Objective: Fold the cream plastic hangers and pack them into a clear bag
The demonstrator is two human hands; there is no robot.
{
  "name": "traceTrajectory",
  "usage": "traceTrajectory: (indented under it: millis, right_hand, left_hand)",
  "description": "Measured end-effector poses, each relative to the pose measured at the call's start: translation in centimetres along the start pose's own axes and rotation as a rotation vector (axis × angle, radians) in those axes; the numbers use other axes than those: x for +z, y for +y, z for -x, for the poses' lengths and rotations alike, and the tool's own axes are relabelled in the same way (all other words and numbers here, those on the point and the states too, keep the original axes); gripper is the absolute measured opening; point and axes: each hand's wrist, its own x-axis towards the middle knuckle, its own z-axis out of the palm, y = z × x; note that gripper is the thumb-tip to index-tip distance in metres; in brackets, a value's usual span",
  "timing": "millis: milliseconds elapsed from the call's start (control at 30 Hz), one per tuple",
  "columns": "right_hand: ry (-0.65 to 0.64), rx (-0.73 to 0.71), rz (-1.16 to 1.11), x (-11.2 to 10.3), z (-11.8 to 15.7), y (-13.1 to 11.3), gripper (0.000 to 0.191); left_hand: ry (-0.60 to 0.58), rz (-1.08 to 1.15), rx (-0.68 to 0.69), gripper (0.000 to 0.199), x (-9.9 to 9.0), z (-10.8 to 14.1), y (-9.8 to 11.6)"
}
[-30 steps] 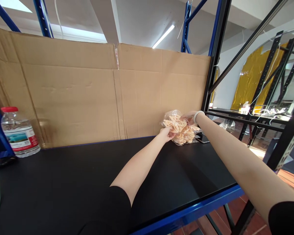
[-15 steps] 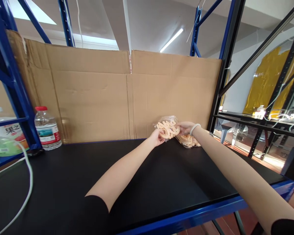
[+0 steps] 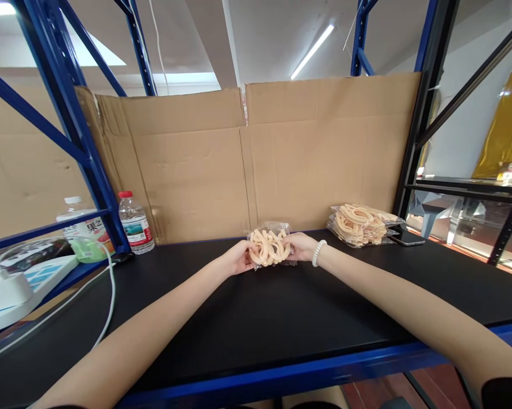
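Between my two hands is a clear plastic bag of beige, curved, ring-like pieces [image 3: 269, 247], held up over the black tabletop near its back edge. My left hand [image 3: 241, 257] grips the bag's left side, fingers closed on it. My right hand [image 3: 302, 247], with a beaded bracelet at the wrist, is closed on the right side. What exactly the pieces are I cannot make out. Further right lies a pile of similar clear bags [image 3: 358, 225] with the same beige pieces, apart from both hands.
A phone [image 3: 407, 236] lies beside the pile. At the left stand a red-capped water bottle [image 3: 135, 224] and a white-capped bottle [image 3: 85, 230]. A white cable [image 3: 112, 295] loops over the tabletop [image 3: 256, 324] from a power strip [image 3: 38, 284]. Cardboard [image 3: 188, 182] walls the back.
Both hands have brought the bag left, away from the pile, toward the middle of the tabletop. The view has turned, and the pile and phone now show uncovered.
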Motion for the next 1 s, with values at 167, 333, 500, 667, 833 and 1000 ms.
traceTrajectory:
  millis: [167,333,500,667,833,1000]
  right_hand:
    - [0.065,0.01,0.026,1.6,1.6,0.7,0.02]
    - [0.046,-0.002,0.025,0.8,3.1,0.4,0.017]
    - [0.02,0.001,0.084,-0.6,4.1,-0.3,0.013]
    - [0.106,-0.048,0.489,-1.6,4.5,-0.8,0.037]
    - [0.328,-0.419,0.97,-2.5,3.8,-0.6,0.06]
    - [0.265,-0.776,1.285,-2.9,3.6,-0.6,0.051]
  left_hand:
    - [0.0,-0.165,0.025,0.015,-1.4,1.2,0.0]
    - [0.013,-0.311,0.104,0.013,-1.3,1.6,-0.3]
    - [0.054,-0.426,0.146,0.014,-1.4,1.9,-0.4]
    - [0.177,-0.544,0.203,0.022,-2.0,2.2,-0.2]
    - [0.415,-1.127,0.731,0.031,-1.0,4.3,-1.0]
    - [0.168,-1.261,0.887,0.048,1.9,5.7,-4.2]
